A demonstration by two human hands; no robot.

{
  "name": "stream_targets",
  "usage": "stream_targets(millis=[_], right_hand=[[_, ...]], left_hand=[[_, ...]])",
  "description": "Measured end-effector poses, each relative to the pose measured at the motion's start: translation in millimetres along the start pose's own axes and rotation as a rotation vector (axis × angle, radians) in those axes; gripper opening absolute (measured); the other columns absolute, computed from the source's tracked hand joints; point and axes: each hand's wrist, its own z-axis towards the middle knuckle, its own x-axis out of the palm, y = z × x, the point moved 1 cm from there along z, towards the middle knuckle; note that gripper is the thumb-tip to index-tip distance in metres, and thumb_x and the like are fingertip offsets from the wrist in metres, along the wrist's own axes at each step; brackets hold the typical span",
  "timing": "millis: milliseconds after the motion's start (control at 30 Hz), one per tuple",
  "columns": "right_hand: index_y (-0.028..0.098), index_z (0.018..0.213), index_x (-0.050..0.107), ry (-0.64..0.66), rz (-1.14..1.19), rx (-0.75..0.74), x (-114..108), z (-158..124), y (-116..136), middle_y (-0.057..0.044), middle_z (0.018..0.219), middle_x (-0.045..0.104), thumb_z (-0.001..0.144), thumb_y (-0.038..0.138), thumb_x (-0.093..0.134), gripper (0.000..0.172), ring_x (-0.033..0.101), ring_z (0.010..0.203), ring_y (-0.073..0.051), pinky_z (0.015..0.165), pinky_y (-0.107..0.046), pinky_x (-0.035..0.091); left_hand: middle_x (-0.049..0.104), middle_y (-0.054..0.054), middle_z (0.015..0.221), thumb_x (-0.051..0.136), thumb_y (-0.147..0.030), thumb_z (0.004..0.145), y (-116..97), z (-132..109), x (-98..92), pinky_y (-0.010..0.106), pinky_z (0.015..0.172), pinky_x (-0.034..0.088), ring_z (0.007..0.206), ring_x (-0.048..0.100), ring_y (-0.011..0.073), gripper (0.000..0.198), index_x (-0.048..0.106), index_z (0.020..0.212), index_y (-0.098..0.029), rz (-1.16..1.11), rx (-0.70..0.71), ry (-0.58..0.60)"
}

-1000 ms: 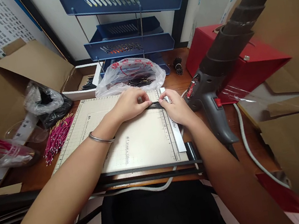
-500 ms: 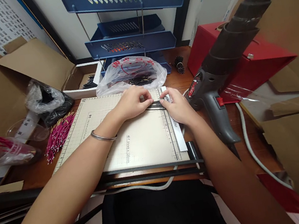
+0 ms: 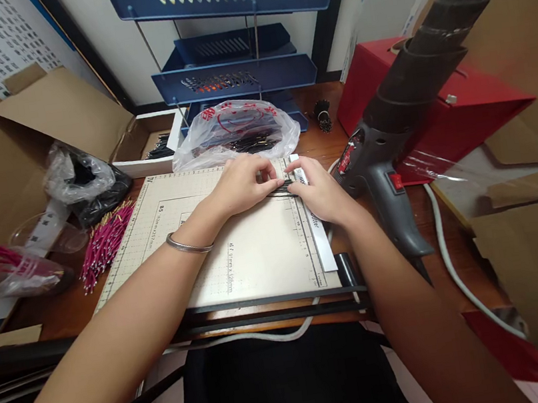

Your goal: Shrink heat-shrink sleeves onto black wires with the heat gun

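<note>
Several thin black wires [image 3: 281,189] lie across the right side of a cream cutting board [image 3: 261,250] printed with rulers and grids. My left hand [image 3: 246,181] pinches their left part between thumb and fingers. On the other side, my right hand [image 3: 315,188] has its thumb and fingers closed on the right part of the same wires. It rests over the white strip [image 3: 326,253] along the board's right edge. The wire ends are partly hidden by my fingers.
A plastic bag [image 3: 237,125] of black wires lies behind the board, below blue trays [image 3: 235,78]. Pink wires [image 3: 106,246] are at left. A grey heat gun [image 3: 386,170] and red box [image 3: 441,102] stand at right.
My left hand has moved slightly to the right, closer to my right hand, so less of the black wires shows between them. My right hand is nearly unmoved.
</note>
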Motion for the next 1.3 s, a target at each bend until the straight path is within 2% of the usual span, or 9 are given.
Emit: stream_targets(millis=[100,167,367,500,800,900,1033,1167,1300], right_hand=[[0.024,0.121,0.060,0.080,-0.058,-0.047,-3.6,-3.1,2.0,-0.018,0.151,0.060,0.077,0.033,0.060,0.045,0.053,0.147,-0.039,0.126,-0.064,0.042],[0.023,0.123,0.060,0.077,-0.077,-0.058,-4.2,-4.3,2.3,-0.019,0.151,0.060,0.076,0.034,0.059,0.048,0.053,0.147,-0.040,0.126,-0.065,0.043],[0.023,0.125,0.058,0.056,-0.064,-0.039,-1.1,-3.3,1.2,-0.019,0.153,0.059,0.083,0.034,0.051,0.044,0.053,0.149,-0.039,0.128,-0.065,0.042],[0.023,0.127,0.059,0.046,-0.078,-0.026,-0.1,-3.1,0.5,-0.019,0.155,0.058,0.087,0.032,0.049,0.042,0.054,0.148,-0.038,0.129,-0.065,0.041],[0.023,0.133,0.056,0.021,-0.045,-0.066,0.4,-1.9,-6.5,-0.017,0.153,0.061,0.087,0.031,0.051,0.047,0.054,0.149,-0.037,0.130,-0.064,0.041],[0.024,0.132,0.056,-0.025,-0.024,-0.027,2.8,-0.1,-7.7,-0.016,0.153,0.062,0.088,0.033,0.051,0.045,0.057,0.147,-0.037,0.129,-0.065,0.043],[0.025,0.131,0.055,-0.107,-0.001,0.055,6.6,1.3,-4.9,-0.016,0.149,0.067,0.090,0.039,0.057,0.043,0.062,0.143,-0.037,0.127,-0.065,0.045],[0.021,0.137,0.057,-0.110,-0.013,0.115,8.2,-0.1,1.8,-0.019,0.149,0.068,0.088,0.051,0.068,0.058,0.063,0.142,-0.041,0.125,-0.066,0.046],[0.021,0.140,0.059,-0.103,-0.025,0.140,7.3,-0.5,4.3,-0.019,0.144,0.072,0.087,0.042,0.067,0.058,0.065,0.140,-0.042,0.124,-0.068,0.047]], left_hand=[[0.077,0.005,0.087,0.075,-0.038,0.098,-1.0,-0.6,0.4,0.039,0.084,0.042,0.087,0.064,0.0240,0.021,0.077,0.086,-0.021,0.019,0.009,-0.003],[0.077,0.006,0.088,0.074,-0.038,0.098,-0.8,-1.0,0.6,0.039,0.085,0.043,0.088,0.065,0.0246,0.021,0.077,0.087,-0.021,0.029,0.027,-0.007],[0.079,0.007,0.094,0.065,-0.034,0.102,3.0,-1.4,0.6,0.041,0.088,0.045,0.093,0.067,0.0254,0.020,0.078,0.095,-0.020,0.035,0.077,0.011],[0.078,0.006,0.093,0.072,-0.034,0.096,3.1,-2.0,-1.1,0.039,0.086,0.044,0.092,0.067,0.0248,0.015,0.079,0.096,-0.021,0.004,0.088,0.036],[0.075,0.003,0.089,0.078,-0.035,0.095,-8.4,-1.8,1.5,0.035,0.078,0.038,0.081,0.062,0.0203,0.016,0.079,0.093,-0.019,-0.020,-0.016,0.030],[0.075,0.004,0.089,0.078,-0.036,0.095,-8.1,-0.7,3.9,0.035,0.078,0.037,0.081,0.062,0.0205,0.018,0.078,0.091,-0.019,-0.012,-0.010,0.023],[0.077,0.006,0.093,0.065,-0.034,0.104,-4.0,0.8,4.5,0.036,0.080,0.038,0.085,0.062,0.0220,0.023,0.078,0.094,-0.019,0.005,0.016,0.019],[0.078,0.007,0.098,0.064,-0.027,0.102,-0.7,1.2,3.8,0.037,0.084,0.040,0.090,0.064,0.0232,0.019,0.080,0.099,-0.019,0.002,0.019,0.029],[0.077,0.007,0.097,0.066,-0.026,0.100,0.2,0.9,3.8,0.037,0.082,0.041,0.086,0.063,0.0220,0.017,0.081,0.099,-0.019,-0.011,0.021,0.029]])
